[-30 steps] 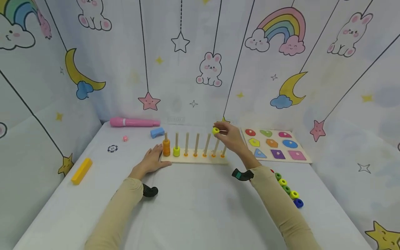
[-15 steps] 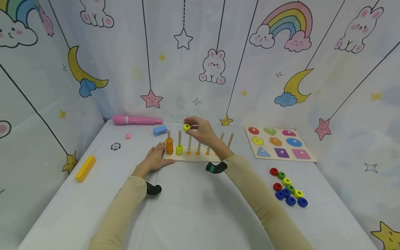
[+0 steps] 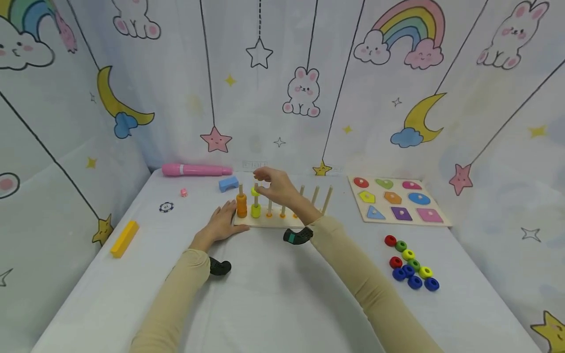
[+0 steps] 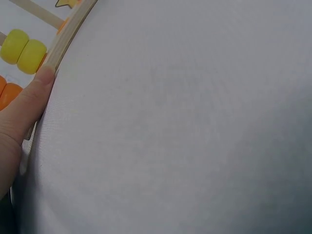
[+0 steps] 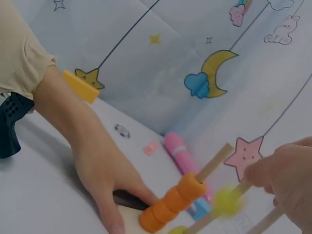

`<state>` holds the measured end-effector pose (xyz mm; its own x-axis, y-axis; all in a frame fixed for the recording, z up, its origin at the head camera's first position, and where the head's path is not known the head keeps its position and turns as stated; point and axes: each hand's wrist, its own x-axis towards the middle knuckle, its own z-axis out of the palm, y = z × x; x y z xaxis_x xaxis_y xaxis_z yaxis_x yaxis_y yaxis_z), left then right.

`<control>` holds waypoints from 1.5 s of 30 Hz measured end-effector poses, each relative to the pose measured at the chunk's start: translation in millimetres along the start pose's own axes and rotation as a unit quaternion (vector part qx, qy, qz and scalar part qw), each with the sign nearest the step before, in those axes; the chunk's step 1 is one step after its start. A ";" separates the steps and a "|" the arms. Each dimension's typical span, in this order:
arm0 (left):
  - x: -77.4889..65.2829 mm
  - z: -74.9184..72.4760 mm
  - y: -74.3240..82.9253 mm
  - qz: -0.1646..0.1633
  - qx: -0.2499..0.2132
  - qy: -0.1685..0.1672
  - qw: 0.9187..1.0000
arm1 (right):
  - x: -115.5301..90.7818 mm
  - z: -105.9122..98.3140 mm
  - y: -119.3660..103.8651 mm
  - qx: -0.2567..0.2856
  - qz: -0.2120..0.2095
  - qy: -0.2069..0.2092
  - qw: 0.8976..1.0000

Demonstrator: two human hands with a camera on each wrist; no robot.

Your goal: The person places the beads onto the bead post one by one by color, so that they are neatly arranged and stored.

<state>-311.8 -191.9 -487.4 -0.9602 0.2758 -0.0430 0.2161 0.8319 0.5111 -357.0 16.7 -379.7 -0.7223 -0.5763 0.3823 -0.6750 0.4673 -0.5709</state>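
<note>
Toward the back of the counter, I've got the peg board lying in front of both hands. Left hand is braced at the board's left end, thumb laid along the front edge, fingers fairly straight and spread, so it's more pressing than gripping. Right hand is up by the second peg with thumb and fingers parted, nothing pinched as far as I can see. The yellow bead is threaded on the upper part of that peg, a blur on my right wrist feed and clear of the fingertips there. Below it, two more yellow beads sit together at the base. First peg along has a stack of orange beads. Off to the right I've got loose beads in red, green, yellow and blue, nearer me than the shape puzzle.
</note>
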 end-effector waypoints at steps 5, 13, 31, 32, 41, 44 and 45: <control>-2.2 3.6 0.5 -0.007 0.001 -0.007 1.000 | -11.5 -9.2 1.1 0.014 0.001 0.018 1.000; -4.2 7.4 0.2 0.001 -0.007 -0.003 1.000 | -39.4 -49.9 -2.1 0.112 0.033 0.047 0.992; 4.5 8.6 8.3 0.027 -0.020 0.017 0.999 | -200.5 -145.3 61.8 0.119 0.143 0.127 0.974; 4.9 8.9 9.1 0.028 -0.019 0.015 0.999 | -211.7 -148.0 68.6 0.113 0.158 0.127 0.973; 2.6 3.6 8.9 0.011 -0.006 0.004 1.000 | -293.7 -175.9 144.3 0.007 0.269 0.143 0.952; 2.3 4.1 3.6 0.006 -0.007 0.000 1.000 | -319.3 -179.6 164.9 -0.034 0.287 0.147 0.946; 2.9 4.8 2.9 0.006 -0.007 -0.001 1.000 | -327.2 -180.7 166.3 -0.044 0.294 0.148 0.943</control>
<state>-313.2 -186.3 -490.1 -0.9573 0.2867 -0.0385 0.2251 0.8221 0.5230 -260.1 404.1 -468.5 -0.9772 0.0052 0.2121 -0.1460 0.7088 -0.6901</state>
